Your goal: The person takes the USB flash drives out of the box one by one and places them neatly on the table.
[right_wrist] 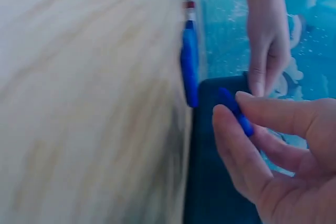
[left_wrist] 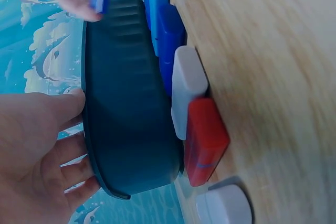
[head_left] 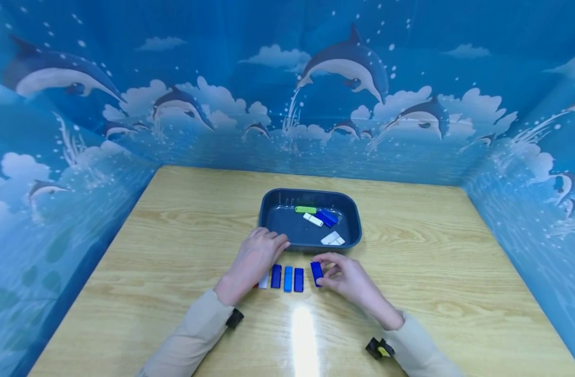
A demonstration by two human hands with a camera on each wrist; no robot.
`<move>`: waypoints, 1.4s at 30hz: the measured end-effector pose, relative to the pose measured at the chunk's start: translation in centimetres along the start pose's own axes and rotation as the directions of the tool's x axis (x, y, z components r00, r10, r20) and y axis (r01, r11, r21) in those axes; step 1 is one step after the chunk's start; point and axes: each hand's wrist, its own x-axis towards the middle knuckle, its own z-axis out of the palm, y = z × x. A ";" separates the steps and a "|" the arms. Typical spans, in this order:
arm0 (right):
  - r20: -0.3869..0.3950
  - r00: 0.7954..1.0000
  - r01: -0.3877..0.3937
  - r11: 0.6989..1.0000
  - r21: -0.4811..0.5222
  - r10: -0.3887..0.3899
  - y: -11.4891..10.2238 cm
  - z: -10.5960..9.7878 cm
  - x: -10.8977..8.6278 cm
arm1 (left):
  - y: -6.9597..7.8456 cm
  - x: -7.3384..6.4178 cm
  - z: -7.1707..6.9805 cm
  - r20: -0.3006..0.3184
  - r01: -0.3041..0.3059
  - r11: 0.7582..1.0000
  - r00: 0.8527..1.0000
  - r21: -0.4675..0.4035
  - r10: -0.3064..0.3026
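Observation:
In my right hand (head_left: 346, 275) a dark blue USB flash drive (head_left: 317, 274) is pinched between thumb and fingers, just right of a row of drives. That row holds a dark blue drive (head_left: 299, 280), a light blue one (head_left: 288, 279), another dark blue one (head_left: 276, 276), a white one (left_wrist: 188, 80) and a red one (left_wrist: 206, 140). My left hand (head_left: 255, 256) rests at the front left rim of a dark plastic bin (head_left: 311, 246), its fingertips hidden behind the rim in the left wrist view.
Inside the bin lie a green drive (head_left: 306, 210), a white drive (head_left: 313, 219), dark blue drives (head_left: 327, 217) and white drives (head_left: 333, 239). Beyond the red drive is a white piece (left_wrist: 224, 205). A dolphin-print curtain (head_left: 287, 131) surrounds the wooden table (head_left: 198, 209).

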 end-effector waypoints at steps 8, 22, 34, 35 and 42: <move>0.032 0.996 -0.080 0.984 -0.157 0.086 0.4 1.2 0.7 | 0.0 0.1 0.0 0.015 0.015 1.000 1.000 -0.014 -0.015; -0.003 0.999 -0.043 0.953 -0.301 0.044 0.0 1.8 1.2 | 0.0 0.2 0.1 0.005 0.001 1.000 1.000 -0.010 -0.001; -0.066 0.998 -0.020 0.974 -0.228 0.005 -1.3 0.2 1.0 | 0.0 0.2 0.1 0.002 0.007 1.000 1.000 -0.017 -0.007; -0.076 0.997 -0.007 0.976 -0.216 -0.010 -1.5 -0.1 1.1 | 0.0 0.1 0.1 -0.001 0.006 1.000 1.000 -0.017 -0.006; -0.220 0.964 0.069 0.940 -0.333 -0.149 -2.4 -2.6 2.2 | 0.0 0.0 0.1 -0.009 0.017 0.999 1.000 -0.028 -0.017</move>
